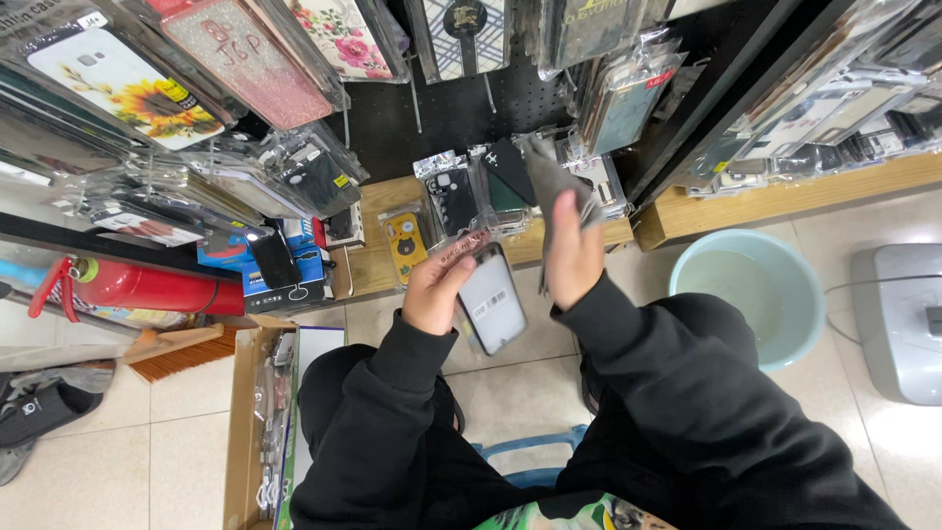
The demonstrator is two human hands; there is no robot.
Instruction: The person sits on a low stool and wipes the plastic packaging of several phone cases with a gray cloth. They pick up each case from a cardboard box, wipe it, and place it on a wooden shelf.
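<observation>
Fingers point(453, 267) around packaged phone case point(493, 299)

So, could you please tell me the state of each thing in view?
left hand: holding the packaged phone case
right hand: gripping a grey cloth
bucket: holds water
cardboard box: open
fire extinguisher: lying flat

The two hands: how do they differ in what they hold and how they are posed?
The left hand grips a flat packaged phone case by its top edge, with the case hanging downward; the right hand holds a grey cloth, a soft, crumpled thing. The left hand sits lower with fingers curled; the right hand is raised higher, toward the cases on the rack. Both come out of black sleeves and are close together.
</observation>
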